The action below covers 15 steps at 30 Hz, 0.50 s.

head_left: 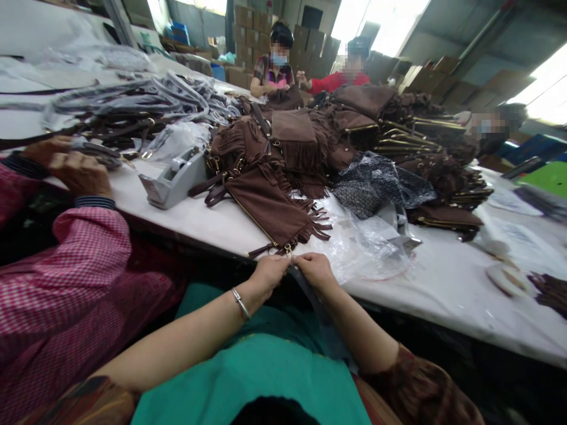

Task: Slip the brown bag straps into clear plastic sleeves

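A brown fringed bag (270, 203) with a gold zipper lies flat at the table's front edge, its near corner toward me. At that corner is a small gold metal clasp (288, 249). My left hand (269, 274), with a bangle at its wrist, is closed in a pinch at the clasp. Touching it fingertip to fingertip, my right hand (315, 270) is also pinched. From under the right hand a strap in greyish plastic wrap (325, 319) hangs down over my green apron (261, 372). The fingers partly cover where strap and clasp meet.
More brown fringed bags (295, 133) are heaped behind. Wrapped straps (133, 100) pile up at the left, near a grey tape dispenser (175, 177). Clear plastic (367, 248) lies to the right. A co-worker's hands (80, 168) work close at my left; other people sit across.
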### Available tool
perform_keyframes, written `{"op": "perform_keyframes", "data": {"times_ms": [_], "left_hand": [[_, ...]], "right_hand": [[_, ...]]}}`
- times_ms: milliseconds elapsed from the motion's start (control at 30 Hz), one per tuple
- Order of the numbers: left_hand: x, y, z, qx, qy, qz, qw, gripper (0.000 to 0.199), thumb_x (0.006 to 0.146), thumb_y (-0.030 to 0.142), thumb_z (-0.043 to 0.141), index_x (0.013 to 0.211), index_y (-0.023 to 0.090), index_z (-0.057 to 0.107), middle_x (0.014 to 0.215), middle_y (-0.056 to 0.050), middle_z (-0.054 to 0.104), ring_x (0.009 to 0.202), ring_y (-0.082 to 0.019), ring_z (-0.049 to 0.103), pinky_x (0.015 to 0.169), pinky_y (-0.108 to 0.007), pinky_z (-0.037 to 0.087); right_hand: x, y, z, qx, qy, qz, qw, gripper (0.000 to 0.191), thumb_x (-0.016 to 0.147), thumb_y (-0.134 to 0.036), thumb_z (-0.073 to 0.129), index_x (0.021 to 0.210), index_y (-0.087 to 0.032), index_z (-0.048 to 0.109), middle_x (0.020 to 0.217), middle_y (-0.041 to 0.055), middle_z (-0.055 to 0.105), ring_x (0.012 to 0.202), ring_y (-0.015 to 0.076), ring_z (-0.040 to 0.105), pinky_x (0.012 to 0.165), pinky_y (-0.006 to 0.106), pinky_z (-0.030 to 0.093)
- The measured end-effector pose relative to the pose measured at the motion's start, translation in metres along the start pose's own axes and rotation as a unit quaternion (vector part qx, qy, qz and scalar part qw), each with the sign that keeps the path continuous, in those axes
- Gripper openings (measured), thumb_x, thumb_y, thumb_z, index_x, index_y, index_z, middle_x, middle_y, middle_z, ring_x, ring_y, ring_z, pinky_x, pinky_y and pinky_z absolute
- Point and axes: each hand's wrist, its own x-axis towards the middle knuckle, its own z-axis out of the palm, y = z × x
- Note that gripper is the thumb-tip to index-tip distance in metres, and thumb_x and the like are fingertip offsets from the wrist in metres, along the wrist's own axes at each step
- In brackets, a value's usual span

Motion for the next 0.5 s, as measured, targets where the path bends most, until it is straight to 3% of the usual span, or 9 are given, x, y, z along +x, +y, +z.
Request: {"op": "perform_keyframes", "data": {"times_ms": [133, 233, 367, 500], "left_hand": [[0.002, 0.003, -0.006, 0.092, 0.013, 0.042, 0.995, 0.032, 0.078, 0.034, 0.058, 0.051, 0.017, 0.054, 0.045, 0.002, 0.045, 0.04, -0.007, 0.035, 0.041, -0.023, 0.022], [-0.001, 0.005, -0.008, 0.046, -0.002, -0.005, 0.999, 0.031, 0.078, 0.039, 0.057, 0.057, 0.017, 0.056, 0.05, 0.003, 0.047, 0.039, -0.007, 0.034, 0.041, -0.023, 0.023], [-0.011, -0.003, -0.005, -0.05, -0.07, -0.055, 0.995, 0.033, 0.074, 0.048, 0.063, 0.073, 0.016, 0.06, 0.06, 0.004, 0.05, 0.043, -0.005, 0.035, 0.042, -0.02, 0.024], [-0.019, -0.017, 0.0, -0.103, -0.111, -0.057, 0.987, 0.038, 0.071, 0.052, 0.067, 0.079, 0.015, 0.062, 0.07, -0.001, 0.06, 0.059, -0.009, 0.052, 0.053, -0.02, 0.038]], "right_hand": [[0.004, -0.007, -0.001, -0.029, -0.002, -0.027, 0.999, 0.035, 0.073, -0.043, 0.06, 0.062, -0.012, 0.072, 0.052, 0.0026, 0.062, 0.059, 0.0153, 0.057, 0.051, 0.023, 0.036], [0.004, -0.003, 0.0, 0.042, -0.006, 0.006, 0.999, 0.036, 0.071, -0.046, 0.06, 0.06, -0.013, 0.069, 0.049, 0.0011, 0.058, 0.051, 0.0131, 0.051, 0.047, 0.023, 0.034], [0.003, 0.003, 0.004, 0.162, -0.009, 0.066, 0.985, 0.037, 0.068, -0.05, 0.062, 0.062, -0.014, 0.064, 0.049, -0.0003, 0.055, 0.045, 0.0114, 0.045, 0.044, 0.023, 0.033], [0.004, 0.002, 0.002, 0.05, -0.023, 0.0, 0.998, 0.039, 0.071, -0.05, 0.059, 0.059, -0.014, 0.066, 0.048, -0.0006, 0.053, 0.049, 0.0119, 0.047, 0.046, 0.023, 0.032]]}}
